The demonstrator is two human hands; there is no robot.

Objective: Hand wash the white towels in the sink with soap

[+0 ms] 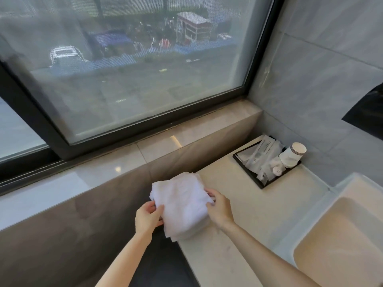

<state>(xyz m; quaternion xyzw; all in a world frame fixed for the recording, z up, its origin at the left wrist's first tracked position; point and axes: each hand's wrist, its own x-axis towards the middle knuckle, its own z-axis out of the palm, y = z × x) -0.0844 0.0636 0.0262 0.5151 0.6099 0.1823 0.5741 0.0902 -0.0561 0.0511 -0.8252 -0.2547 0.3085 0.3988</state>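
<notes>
A stack of folded white towels (pixel 182 206) lies on the left end of the pale stone counter (pixel 248 208), overhanging its left edge. My left hand (pixel 148 218) grips the stack's left side, thumb on top and fingers underneath. My right hand (pixel 218 208) holds the right side, fingers curled over the top layers. The white rectangular sink (pixel 344 241) sits at the right end of the counter; its basin looks dry. No soap or tap is in view.
A black tray (pixel 267 164) with sealed amenity packets and stacked paper cups (pixel 292 155) stands at the counter's back, against the grey tiled wall. A marble window ledge (pixel 145 150) and a large window run behind. Dark floor lies below the counter's left edge.
</notes>
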